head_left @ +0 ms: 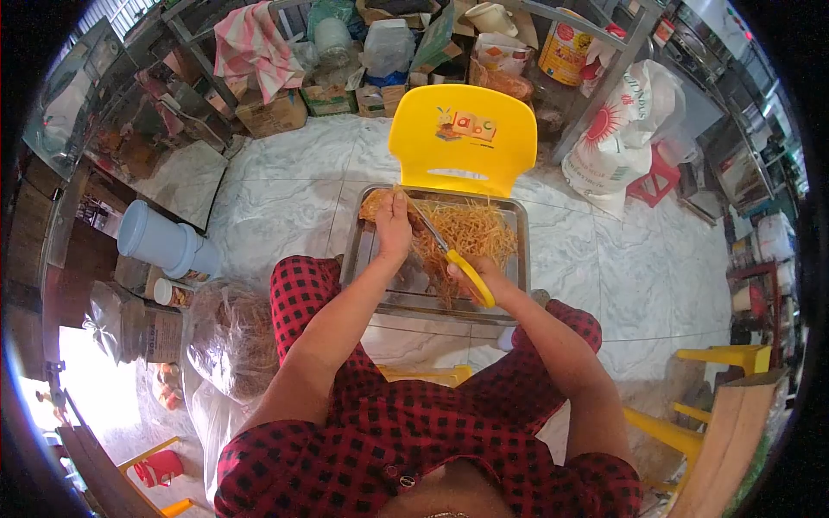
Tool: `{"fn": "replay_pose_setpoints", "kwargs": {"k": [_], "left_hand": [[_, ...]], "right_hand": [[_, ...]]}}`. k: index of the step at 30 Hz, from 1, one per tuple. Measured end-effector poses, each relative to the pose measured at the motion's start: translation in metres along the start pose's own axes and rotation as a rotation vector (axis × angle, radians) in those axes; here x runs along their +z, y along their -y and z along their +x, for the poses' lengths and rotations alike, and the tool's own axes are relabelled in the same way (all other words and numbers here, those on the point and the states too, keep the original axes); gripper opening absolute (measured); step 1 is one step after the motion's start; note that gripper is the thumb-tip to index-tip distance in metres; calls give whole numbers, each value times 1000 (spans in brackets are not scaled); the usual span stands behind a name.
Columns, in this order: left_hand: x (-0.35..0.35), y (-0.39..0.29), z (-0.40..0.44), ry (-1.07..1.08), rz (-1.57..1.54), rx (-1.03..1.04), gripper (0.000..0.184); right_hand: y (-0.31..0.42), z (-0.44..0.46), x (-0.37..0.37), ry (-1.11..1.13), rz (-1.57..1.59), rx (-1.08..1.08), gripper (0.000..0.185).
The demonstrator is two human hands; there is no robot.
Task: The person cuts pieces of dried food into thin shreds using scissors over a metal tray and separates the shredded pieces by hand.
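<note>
My left hand [395, 229] is closed on a flat orange-brown dried piece [374, 205] above the tray's far left corner; what the piece is made of I cannot make out. In my right hand [489, 274] is a pair of scissors [471, 278] with yellow handles. Their metal blades point up and left towards my left hand and reach close to the piece; whether they touch it I cannot tell. Below both hands lies a metal tray [523, 259] with a loose heap of thin golden-brown strips [471, 226] in it.
A yellow chair [465, 138] stands just beyond the tray. Light blue buckets [155, 240] and a plastic bag of brown stuff [230, 332] are on the left. A white sack [615, 138] stands at the far right. Yellow stools [725, 356] are at the lower right.
</note>
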State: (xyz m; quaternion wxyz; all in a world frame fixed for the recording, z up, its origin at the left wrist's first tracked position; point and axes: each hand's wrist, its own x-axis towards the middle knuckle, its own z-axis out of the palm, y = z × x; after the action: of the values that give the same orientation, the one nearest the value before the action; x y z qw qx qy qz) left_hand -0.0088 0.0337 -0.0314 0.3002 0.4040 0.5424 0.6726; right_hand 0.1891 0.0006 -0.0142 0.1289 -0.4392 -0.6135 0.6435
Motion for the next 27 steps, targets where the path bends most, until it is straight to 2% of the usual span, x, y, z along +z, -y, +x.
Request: {"fn": "replay_pose_setpoints", "kwargs": {"k": [1, 3, 4, 6, 7, 8, 9, 10, 12, 16, 18, 27], "left_hand": [[1, 8, 3, 0, 0, 1, 24], [3, 14, 8, -131, 154, 343, 23], [1, 16, 6, -131, 154, 343, 23], [-5, -6, 1, 59, -179, -221, 24], [-8, 6, 4, 60, -179, -219, 24], [-11, 29, 9, 72, -116, -129, 24], [-10, 29, 11, 84, -53, -40, 23], [-9, 29, 10, 85, -53, -39, 23], [-2, -8, -3, 109, -106, -167, 22], [4, -6, -10, 99, -72, -235, 21], [3, -3, -9, 115, -132, -358, 20], [5, 3, -10, 148, -132, -335, 19]], "right_hand": [[0, 0, 1, 0, 0, -1, 50], [4, -3, 2, -36, -4, 39, 50], [3, -2, 2, -36, -5, 39, 50], [1, 1, 1, -23, -2, 0, 50], [2, 1, 0, -23, -2, -2, 50], [2, 0, 0, -15, 0, -5, 51], [3, 0, 0, -7, 3, -8, 53], [-1, 2, 0, -8, 3, -9, 53], [-8, 6, 1, -16, -73, -35, 55], [6, -2, 2, -22, -64, -26, 58], [6, 0, 2, -27, -78, -68, 57], [9, -2, 5, -24, 16, 5, 55]]}}
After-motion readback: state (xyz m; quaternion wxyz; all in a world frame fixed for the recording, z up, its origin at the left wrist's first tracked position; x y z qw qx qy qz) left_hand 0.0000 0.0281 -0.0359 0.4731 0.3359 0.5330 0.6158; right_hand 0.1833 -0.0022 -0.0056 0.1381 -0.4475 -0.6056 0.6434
